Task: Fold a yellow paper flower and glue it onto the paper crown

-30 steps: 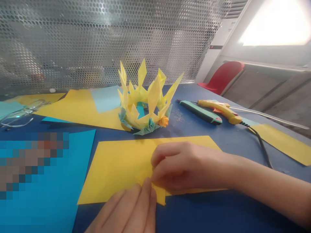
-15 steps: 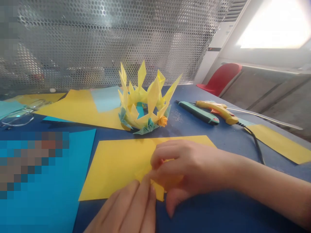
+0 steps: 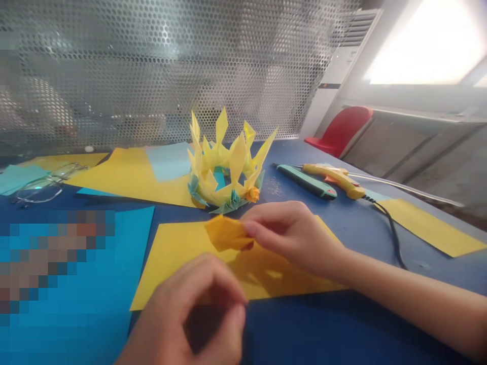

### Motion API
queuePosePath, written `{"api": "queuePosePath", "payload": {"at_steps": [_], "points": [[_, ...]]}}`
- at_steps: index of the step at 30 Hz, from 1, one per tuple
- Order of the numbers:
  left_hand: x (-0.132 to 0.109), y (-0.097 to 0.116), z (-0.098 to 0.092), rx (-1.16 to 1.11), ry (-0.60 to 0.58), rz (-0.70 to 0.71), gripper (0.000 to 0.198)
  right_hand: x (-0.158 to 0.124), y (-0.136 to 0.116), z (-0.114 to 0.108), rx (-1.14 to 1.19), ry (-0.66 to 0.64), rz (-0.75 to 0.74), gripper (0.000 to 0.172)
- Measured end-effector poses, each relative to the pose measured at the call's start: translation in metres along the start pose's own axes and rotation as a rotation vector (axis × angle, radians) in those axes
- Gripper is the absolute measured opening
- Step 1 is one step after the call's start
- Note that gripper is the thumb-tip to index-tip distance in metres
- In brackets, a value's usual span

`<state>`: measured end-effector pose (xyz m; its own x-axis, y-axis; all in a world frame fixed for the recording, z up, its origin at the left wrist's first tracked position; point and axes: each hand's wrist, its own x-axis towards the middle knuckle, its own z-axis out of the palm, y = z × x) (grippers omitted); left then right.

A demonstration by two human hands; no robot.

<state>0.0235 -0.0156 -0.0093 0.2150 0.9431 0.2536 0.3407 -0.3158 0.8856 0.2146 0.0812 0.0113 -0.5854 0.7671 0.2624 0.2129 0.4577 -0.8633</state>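
Observation:
Between the thumb and fingers of my right hand [image 3: 292,228] is a small folded yellow paper piece [image 3: 226,233], raised above a yellow paper sheet [image 3: 182,263]. The piece casts a shadow on the sheet. My left hand [image 3: 201,309] is curled in front, its thumb and index tips nearly meeting, with nothing visible between them. It is apart from the folded piece. A pale yellow paper crown [image 3: 238,157] with tall points stands behind the sheet. Teal folded paper [image 3: 234,202] and an orange paper rose [image 3: 252,194] adorn its front.
A green utility knife [image 3: 306,181] and a yellow glue gun [image 3: 337,178] with a black cord lie right of the crown. A blue sheet [image 3: 95,274] covers the left front, partly pixelated. Glasses [image 3: 40,191] and more paper lie behind it. A perforated metal screen [image 3: 171,66] rises behind.
My right hand has lifted the folded yellow piece off the sheet and turned it. My left hand has drawn away from it and curled. The view has shifted slightly.

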Motion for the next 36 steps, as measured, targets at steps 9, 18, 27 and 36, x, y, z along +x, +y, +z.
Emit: {"api": "queuePosePath", "payload": {"at_steps": [9, 18, 27, 36], "points": [[0.02, 0.003, 0.0, -0.666, 0.161, -0.449, 0.03, 0.0, -0.017, 0.013, 0.643, -0.135, 0.423, 0.026], [0.024, -0.001, -0.005, -0.563, 0.102, -0.546, 0.026, -0.007, -0.003, 0.006, 0.033, -0.03, -0.146, 0.023], [0.024, 0.001, -0.009, -0.459, 0.088, -0.535, 0.037, -0.003, 0.003, 0.002, -0.186, -0.072, -0.444, 0.027], [0.025, -0.014, -0.011, -0.434, -0.079, -0.504, 0.042, -0.004, 0.0, 0.003, -0.219, -0.06, -0.389, 0.031]]}}
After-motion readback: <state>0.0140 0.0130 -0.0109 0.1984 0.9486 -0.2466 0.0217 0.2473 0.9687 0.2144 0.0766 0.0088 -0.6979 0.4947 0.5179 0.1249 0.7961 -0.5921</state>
